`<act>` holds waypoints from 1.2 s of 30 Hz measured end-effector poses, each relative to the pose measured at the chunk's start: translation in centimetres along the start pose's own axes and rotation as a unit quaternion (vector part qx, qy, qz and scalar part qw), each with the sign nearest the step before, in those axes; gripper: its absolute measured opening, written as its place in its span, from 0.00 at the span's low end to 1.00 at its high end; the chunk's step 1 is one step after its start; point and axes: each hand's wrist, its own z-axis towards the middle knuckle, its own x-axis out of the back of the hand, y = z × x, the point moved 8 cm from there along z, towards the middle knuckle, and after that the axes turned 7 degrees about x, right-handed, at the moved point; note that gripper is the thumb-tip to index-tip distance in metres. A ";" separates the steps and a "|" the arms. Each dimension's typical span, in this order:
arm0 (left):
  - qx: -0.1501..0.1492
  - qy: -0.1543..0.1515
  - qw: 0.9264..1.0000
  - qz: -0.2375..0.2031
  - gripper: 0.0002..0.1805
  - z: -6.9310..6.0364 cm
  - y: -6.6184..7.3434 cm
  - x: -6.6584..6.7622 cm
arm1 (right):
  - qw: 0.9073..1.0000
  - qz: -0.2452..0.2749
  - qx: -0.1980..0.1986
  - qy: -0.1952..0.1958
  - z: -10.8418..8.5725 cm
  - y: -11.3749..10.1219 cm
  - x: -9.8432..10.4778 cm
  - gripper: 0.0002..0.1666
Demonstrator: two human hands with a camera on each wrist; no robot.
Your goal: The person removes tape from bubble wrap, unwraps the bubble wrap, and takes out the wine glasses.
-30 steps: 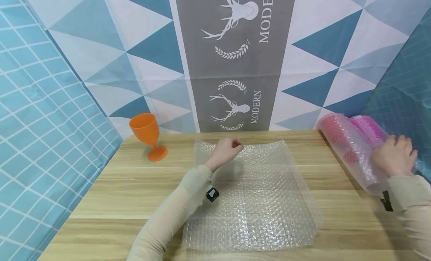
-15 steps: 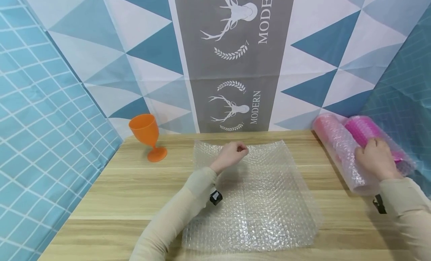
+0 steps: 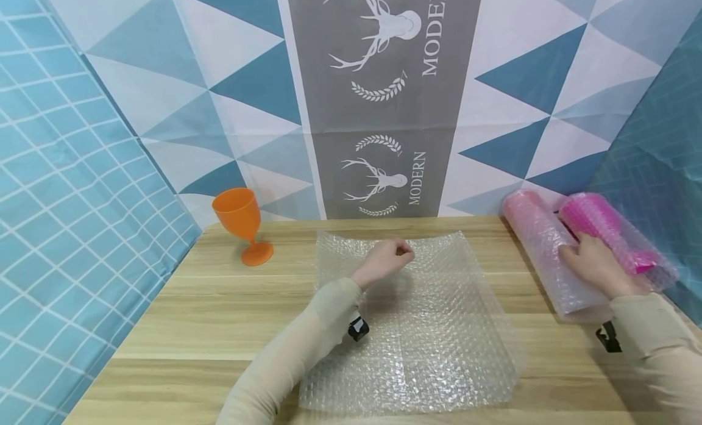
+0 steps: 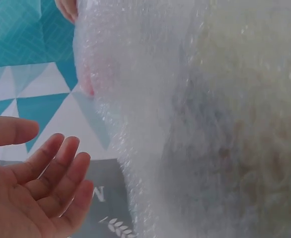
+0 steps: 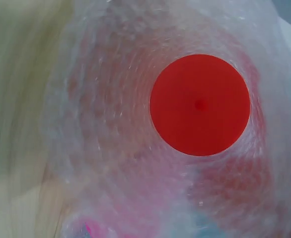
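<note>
Printed backdrop [image 3: 378,114] with triangles and a grey centre strip closes off the rear of a wood-grain tabletop [image 3: 181,333]; a blue tiled sheet [image 3: 66,205] hangs at the left side, a teal sheet [image 3: 652,163] at the right.

Left hand [image 3: 382,259]: raised above the far half of a flat bubble-wrap sheet [image 3: 439,333], forearm reaching diagonally inward from the near edge; fingers relaxed and loosely bent, thumb apart from them in the left wrist view; nothing held. Right hand [image 3: 595,266]: forearm extended forward at the right of the tabletop; back of the hand uppermost, thumb side against a pale pink wrapped roll [image 3: 537,242], the hand lying at the gap between this roll and a magenta wrapped roll [image 3: 592,214]; whether the fingers grip the pale pink roll cannot be told, as they are partly hidden.

Count of items: wrapped rolls, two, side by side at the far right, near ends angled toward the person; flat bubble-wrap sheet, one, at tabletop centre; orange goblet [image 3: 238,214], one, standing at far left; red disc [image 5: 200,105], one, inside bubble wrap in the right wrist view; deer-head emblems on the grey strip, two.
</note>
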 end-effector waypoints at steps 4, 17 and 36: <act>0.011 -0.025 0.999 -0.036 0.13 -0.1 -0.2 -1.0 | 0.999 0.027 -0.016 -0.044 -0.1 -0.2 -0.9 0.38; 0.072 -0.080 0.973 -0.205 0.21 -0.3 -1.8 -2.4 | 0.993 0.080 -0.018 -0.081 -0.3 -1.3 -1.6 0.49; 0.100 -0.099 0.962 -0.235 0.23 -0.3 -2.6 -3.4 | 0.970 0.149 -0.066 -0.177 -1.6 -2.8 -1.6 0.50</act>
